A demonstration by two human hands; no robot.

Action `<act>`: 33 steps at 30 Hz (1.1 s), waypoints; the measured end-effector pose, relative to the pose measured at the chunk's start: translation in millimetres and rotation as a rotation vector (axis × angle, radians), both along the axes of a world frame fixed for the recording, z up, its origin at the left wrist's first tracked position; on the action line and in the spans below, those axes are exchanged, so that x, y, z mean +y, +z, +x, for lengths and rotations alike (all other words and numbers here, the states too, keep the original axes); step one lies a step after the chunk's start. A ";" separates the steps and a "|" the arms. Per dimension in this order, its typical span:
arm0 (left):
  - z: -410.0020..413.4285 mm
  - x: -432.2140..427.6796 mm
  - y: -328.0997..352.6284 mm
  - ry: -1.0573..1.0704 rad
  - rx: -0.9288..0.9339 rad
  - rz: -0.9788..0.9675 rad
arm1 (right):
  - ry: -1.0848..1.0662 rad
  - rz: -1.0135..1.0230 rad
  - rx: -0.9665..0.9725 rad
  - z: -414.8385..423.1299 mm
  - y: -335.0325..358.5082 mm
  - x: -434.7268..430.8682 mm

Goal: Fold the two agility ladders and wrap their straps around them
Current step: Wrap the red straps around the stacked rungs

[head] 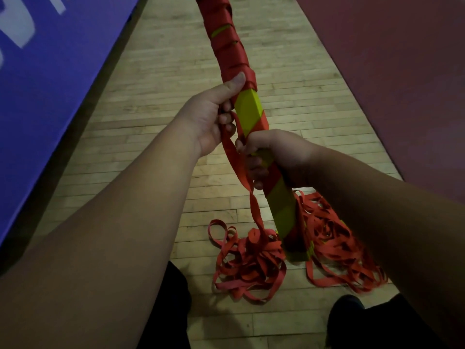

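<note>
Rungs of one agility ladder, stacked into a yellow-green bundle [247,109], are slanting up and away from you over the wooden floor [156,96]. Your right grip [274,157] is curling round the bundle's middle, fingers wrapping over its near side and holding it fast. Your left grip [214,117] is sitting just above, its thumb pressing on the lowest tight turn of the red strap [231,46] while its curled fingers are pinching the loose run of that strap.

Tight red turns are covering the upper part of the bundle, with slivers of yellow-green showing through. Lower down the turns are lying wider apart, leaving broad yellow-green bands.

From your left grip the loose strap is hanging beside the bundle into a tangled heap [249,260] on the floor, near your dark trouser leg [173,298]. A second red tangle [334,238], with yellow-green pieces in it, is lying just right of the bundle's lower end, partly hidden by your right arm [377,210]. Whether that lower end is touching the floor, I cannot tell.

A blue mat [37,71] is lying along the left and a maroon mat [390,71] along the right.
</note>
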State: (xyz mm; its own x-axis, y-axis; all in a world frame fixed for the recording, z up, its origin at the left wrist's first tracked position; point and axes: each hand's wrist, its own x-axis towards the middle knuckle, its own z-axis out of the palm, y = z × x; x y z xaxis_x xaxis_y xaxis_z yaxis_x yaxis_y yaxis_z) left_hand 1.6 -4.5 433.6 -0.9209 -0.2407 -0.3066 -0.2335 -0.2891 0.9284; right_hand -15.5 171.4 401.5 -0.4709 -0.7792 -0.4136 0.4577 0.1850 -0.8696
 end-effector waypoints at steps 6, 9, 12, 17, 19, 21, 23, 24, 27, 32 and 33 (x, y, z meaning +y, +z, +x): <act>0.0 -2.2 -2.4 -0.057 -0.047 -0.374 | -0.023 0.168 0.115 4.3 -4.9 1.9; 0.7 2.8 -8.1 -0.004 -0.072 -0.460 | -0.082 0.259 0.203 7.9 -7.8 -0.7; 0.1 6.9 -8.0 0.082 -0.081 -0.506 | -0.126 0.288 0.269 11.0 -5.5 -6.5; 0.9 10.4 -5.0 0.143 -0.126 -0.591 | -0.198 0.355 0.374 13.7 -3.0 -13.9; 1.3 10.4 -5.6 0.161 -0.149 -0.661 | -0.223 0.401 0.435 14.8 -5.7 -16.5; 0.9 9.9 -6.4 0.164 -0.164 -0.751 | -0.251 0.465 0.502 15.2 -8.7 -18.8; -0.3 9.7 -5.8 0.146 -0.191 -0.838 | -0.268 0.524 0.571 17.4 -10.4 -20.8; -1.3 9.3 -5.5 0.137 -0.211 -0.859 | -0.273 0.551 0.610 18.8 -11.1 -21.7; -3.8 7.8 -5.7 0.118 -0.270 -0.878 | -0.288 0.636 0.754 23.1 -14.6 -24.0; -3.8 5.1 -9.8 0.045 -0.335 -0.825 | -0.265 0.695 0.723 24.6 -21.3 -25.2; -2.5 5.0 -9.6 0.034 -0.340 -0.823 | -0.258 0.697 0.698 25.1 -21.6 -24.2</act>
State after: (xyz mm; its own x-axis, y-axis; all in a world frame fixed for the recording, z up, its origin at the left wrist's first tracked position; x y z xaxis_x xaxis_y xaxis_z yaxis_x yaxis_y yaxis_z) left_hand -1.0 0.5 424.0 -0.7999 -0.5305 -0.2806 -0.5381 0.4268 0.7269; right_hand 9.6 147.1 379.8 -0.9002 -0.3104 -0.3054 -0.0128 0.7199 -0.6939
